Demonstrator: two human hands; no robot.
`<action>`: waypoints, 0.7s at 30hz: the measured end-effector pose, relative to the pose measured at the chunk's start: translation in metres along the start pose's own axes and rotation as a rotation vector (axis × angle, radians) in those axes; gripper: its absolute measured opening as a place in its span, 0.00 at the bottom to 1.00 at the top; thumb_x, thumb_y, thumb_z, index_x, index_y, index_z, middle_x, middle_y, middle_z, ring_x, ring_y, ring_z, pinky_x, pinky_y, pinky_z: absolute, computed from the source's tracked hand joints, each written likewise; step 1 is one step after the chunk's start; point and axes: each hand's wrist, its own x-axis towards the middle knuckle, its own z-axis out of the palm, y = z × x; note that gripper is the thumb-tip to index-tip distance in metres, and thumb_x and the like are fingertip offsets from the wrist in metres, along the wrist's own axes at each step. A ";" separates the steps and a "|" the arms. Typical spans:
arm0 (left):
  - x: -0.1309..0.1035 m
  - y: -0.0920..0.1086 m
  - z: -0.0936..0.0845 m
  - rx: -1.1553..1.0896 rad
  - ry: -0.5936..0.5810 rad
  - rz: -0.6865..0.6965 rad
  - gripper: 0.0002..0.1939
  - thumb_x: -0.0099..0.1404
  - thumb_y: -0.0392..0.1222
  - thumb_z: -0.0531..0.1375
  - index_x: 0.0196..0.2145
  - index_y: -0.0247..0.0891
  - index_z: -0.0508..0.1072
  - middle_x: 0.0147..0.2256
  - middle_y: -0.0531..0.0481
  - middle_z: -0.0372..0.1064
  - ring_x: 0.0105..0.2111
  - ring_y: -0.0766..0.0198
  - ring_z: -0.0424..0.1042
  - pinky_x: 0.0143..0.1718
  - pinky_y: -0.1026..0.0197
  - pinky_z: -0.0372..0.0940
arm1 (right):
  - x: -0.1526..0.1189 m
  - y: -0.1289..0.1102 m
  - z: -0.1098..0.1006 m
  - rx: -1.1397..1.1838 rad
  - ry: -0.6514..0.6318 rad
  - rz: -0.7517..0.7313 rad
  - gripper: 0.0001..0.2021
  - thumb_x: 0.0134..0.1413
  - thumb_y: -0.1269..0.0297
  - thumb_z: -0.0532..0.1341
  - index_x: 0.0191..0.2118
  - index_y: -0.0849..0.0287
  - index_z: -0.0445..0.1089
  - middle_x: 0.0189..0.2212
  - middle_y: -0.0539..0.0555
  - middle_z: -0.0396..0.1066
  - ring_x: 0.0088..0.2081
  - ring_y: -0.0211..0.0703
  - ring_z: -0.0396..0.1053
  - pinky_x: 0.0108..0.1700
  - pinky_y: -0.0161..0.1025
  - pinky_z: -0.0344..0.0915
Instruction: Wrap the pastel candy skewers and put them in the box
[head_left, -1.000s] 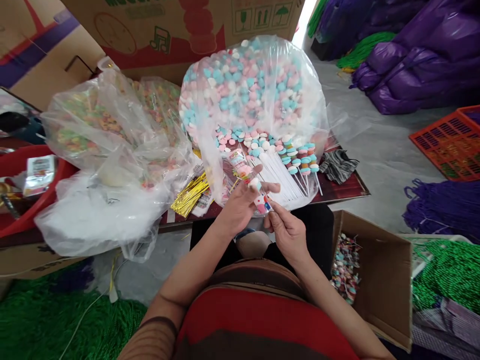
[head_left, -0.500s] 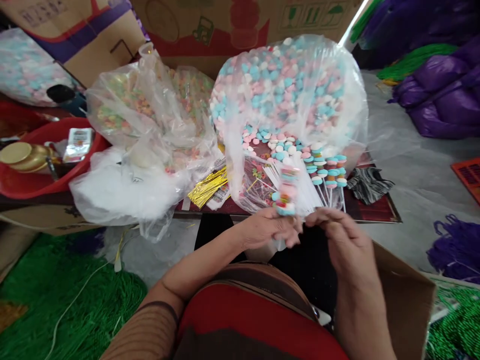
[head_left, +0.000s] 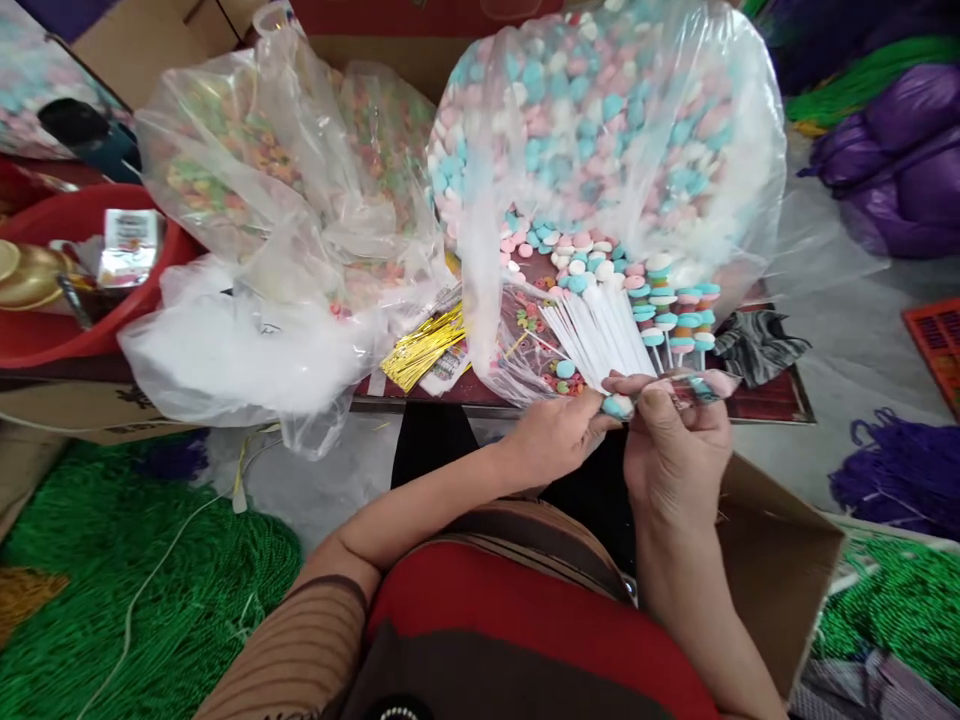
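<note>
Both hands meet over the table's front edge. My left hand (head_left: 559, 437) pinches the near end of a candy skewer, beside a blue and white candy (head_left: 618, 406). My right hand (head_left: 675, 440) is closed round the skewer's wrapped part, where pink and blue candies (head_left: 711, 386) show through clear film past the fingers. Just behind the hands lie white sticks (head_left: 600, 330) in a fan. Finished-looking candy skewers (head_left: 681, 310) stand in a row to their right. Gold twist ties (head_left: 424, 350) lie to the left, near small ring candies (head_left: 532, 318).
A big clear bag of pastel candies (head_left: 570, 130) fills the back. Left are a bag of ring candies (head_left: 240, 150), white plastic bags (head_left: 247, 350) and a red basin (head_left: 169, 260). A striped cloth (head_left: 761, 345) lies right; an open carton (head_left: 780, 570) stands below.
The skewer was upright at my left hand; it now lies sideways toward the right. My right hand has closed round it. The view has tilted down and shifted.
</note>
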 end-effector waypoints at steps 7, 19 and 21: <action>-0.011 -0.001 -0.004 -0.807 -0.726 -0.149 0.30 0.60 0.74 0.59 0.31 0.40 0.67 0.15 0.64 0.45 0.14 0.70 0.50 0.22 0.60 0.64 | 0.008 -0.030 -0.019 -0.083 -0.416 0.087 0.23 0.40 0.44 0.76 0.39 0.49 0.74 0.23 0.49 0.74 0.30 0.52 0.77 0.37 0.56 0.78; -0.016 -0.013 -0.057 -0.267 0.390 0.117 0.12 0.68 0.47 0.63 0.28 0.41 0.70 0.18 0.58 0.57 0.19 0.68 0.57 0.26 0.65 0.56 | 0.020 0.001 0.032 -0.299 -0.317 0.010 0.16 0.61 0.52 0.66 0.51 0.50 0.73 0.43 0.53 0.81 0.43 0.45 0.80 0.44 0.45 0.78; -0.018 -0.010 -0.081 -0.562 0.551 0.097 0.16 0.71 0.52 0.61 0.29 0.41 0.70 0.16 0.62 0.50 0.16 0.70 0.53 0.24 0.66 0.58 | 0.015 0.003 0.041 -0.344 -0.480 0.053 0.17 0.63 0.52 0.64 0.55 0.49 0.72 0.44 0.53 0.81 0.44 0.44 0.80 0.45 0.45 0.78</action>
